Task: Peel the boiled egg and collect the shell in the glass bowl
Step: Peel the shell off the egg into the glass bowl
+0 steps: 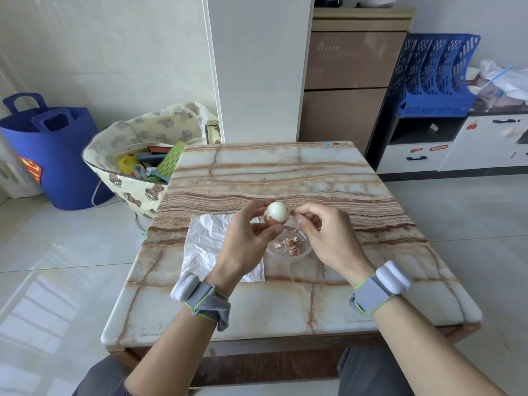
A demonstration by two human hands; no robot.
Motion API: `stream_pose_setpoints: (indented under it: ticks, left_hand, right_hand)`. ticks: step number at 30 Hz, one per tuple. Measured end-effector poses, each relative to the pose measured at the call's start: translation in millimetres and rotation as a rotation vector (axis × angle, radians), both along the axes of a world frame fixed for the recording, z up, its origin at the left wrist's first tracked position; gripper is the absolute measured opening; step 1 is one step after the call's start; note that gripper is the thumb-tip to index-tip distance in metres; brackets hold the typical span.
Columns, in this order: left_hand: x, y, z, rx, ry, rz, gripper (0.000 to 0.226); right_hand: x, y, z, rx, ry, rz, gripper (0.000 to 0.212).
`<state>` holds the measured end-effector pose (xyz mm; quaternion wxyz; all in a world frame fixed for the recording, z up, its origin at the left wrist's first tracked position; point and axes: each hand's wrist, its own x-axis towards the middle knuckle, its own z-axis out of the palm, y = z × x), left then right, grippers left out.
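Note:
My left hand (245, 238) holds a boiled egg (276, 213) above the table, thumb and fingers curled round its lower part. The egg's top is peeled white; brown shell still covers its lower half. My right hand (323, 232) is just right of the egg, thumb and forefinger pinched together at the egg's right side, apparently on a small bit of shell. Below both hands stands a small glass bowl (305, 254) holding several brown shell pieces (290, 243).
A white crumpled paper sheet (205, 241) lies on the marble table (285, 172) left of the bowl. A bear-print bag (137, 155) and a blue tub (54, 155) stand on the floor at the left. Cabinets and a blue file rack (434, 75) are behind.

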<state>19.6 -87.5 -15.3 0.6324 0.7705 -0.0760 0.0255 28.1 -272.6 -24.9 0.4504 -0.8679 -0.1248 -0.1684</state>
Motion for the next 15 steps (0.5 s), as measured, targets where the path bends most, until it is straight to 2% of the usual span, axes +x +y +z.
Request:
stream_pose_setpoints:
  ticks: [5,15]
  left_hand:
    - [0.1,-0.4,0.1,-0.001,-0.005,-0.007,0.046]
    - [1.1,1.9,-3.4,0.002,0.002,0.009,0.047]
  right_hand:
    - [1.2,1.6,-0.4,-0.043,0.015,0.009,0.019]
    - [-1.2,1.1,3.1,0.115,-0.033,0.000,0.013]
